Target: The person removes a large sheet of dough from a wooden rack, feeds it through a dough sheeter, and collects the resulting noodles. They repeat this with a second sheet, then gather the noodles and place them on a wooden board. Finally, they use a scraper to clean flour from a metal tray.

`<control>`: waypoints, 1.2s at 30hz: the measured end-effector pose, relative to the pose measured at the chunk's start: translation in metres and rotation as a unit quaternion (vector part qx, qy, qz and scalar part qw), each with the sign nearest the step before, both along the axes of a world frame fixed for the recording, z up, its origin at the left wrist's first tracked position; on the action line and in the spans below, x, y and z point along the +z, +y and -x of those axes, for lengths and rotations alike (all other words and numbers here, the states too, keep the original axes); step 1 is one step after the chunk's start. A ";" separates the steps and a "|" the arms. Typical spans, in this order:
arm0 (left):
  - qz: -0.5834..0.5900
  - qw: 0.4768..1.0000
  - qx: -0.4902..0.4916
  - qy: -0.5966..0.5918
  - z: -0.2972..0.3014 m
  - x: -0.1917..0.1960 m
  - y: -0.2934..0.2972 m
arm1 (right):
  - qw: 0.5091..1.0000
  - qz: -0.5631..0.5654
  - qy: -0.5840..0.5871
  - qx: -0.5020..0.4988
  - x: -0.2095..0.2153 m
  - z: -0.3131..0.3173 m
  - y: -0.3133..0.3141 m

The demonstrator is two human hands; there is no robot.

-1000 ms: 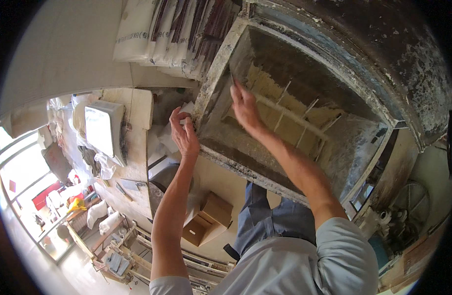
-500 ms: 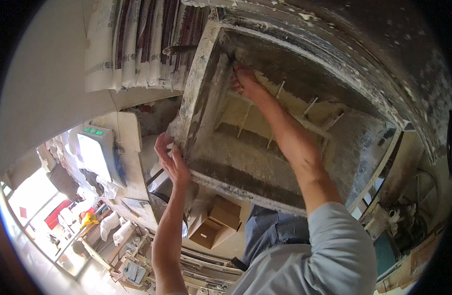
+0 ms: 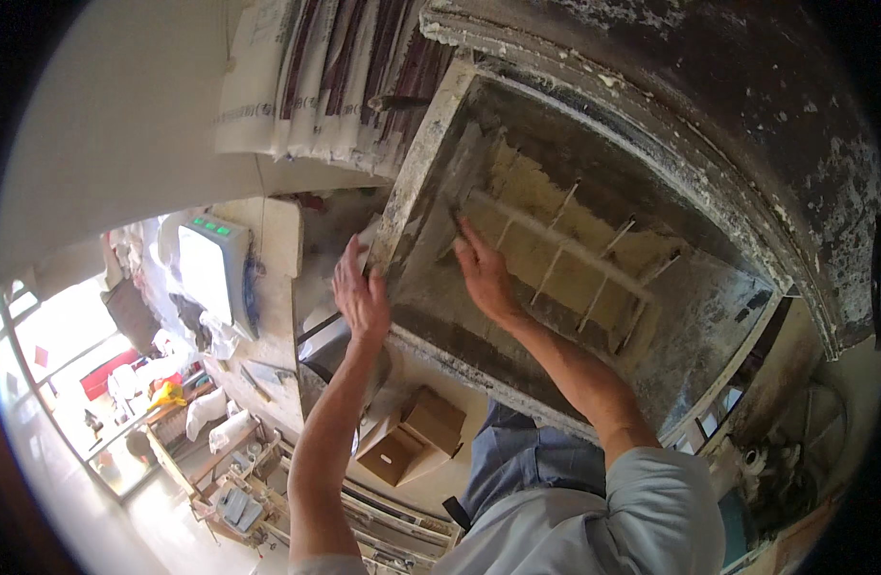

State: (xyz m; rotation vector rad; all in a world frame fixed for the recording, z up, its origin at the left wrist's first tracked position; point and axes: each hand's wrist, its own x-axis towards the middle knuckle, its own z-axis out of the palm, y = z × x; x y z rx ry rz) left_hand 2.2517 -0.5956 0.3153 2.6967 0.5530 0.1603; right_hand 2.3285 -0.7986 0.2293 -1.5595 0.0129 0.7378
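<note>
The left hand (image 3: 361, 299) is raised with its fingers spread wide and the palm laid flat against the near rim of a big, flour-caked metal hopper (image 3: 440, 355); it holds nothing. Its forearm climbs straight up from about six o'clock, bare to the elbow. The right hand (image 3: 486, 273) lies just beside it toward three o'clock, reaching inside the hopper with fingers extended and slightly fanned, fingertips touching the pale crossbar (image 3: 556, 244) of the mixing paddle; it grips nothing either. The right arm comes in from about five o'clock, out of a light grey sleeve (image 3: 651, 508).

The hopper fills the middle and tilts open toward the viewer, crusted with yellowish dough. At eleven o'clock stand stacked paper sacks (image 3: 306, 86). At nine o'clock sits a white scale (image 3: 210, 268), and cardboard boxes (image 3: 412, 436) lie near six o'clock.
</note>
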 end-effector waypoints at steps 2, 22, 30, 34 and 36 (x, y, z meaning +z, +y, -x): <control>-0.102 0.993 -0.045 0.048 -0.010 0.004 -0.006 | 0.996 -0.064 -0.025 0.053 0.017 0.014 0.006; 0.073 0.988 0.063 -0.124 -0.022 0.028 0.005 | 0.962 -0.094 -0.234 -0.105 0.013 0.023 0.032; 0.109 0.975 0.153 -0.119 -0.018 -0.014 0.013 | 0.989 -0.058 -0.128 -0.046 0.029 -0.123 -0.012; 0.054 0.983 0.167 -0.048 -0.024 -0.005 0.006 | 0.991 -0.127 -0.007 -0.047 0.030 -0.143 -0.018; 0.045 0.984 0.168 -0.026 -0.028 -0.005 0.004 | 0.989 -0.129 -0.023 -0.074 0.027 -0.153 -0.021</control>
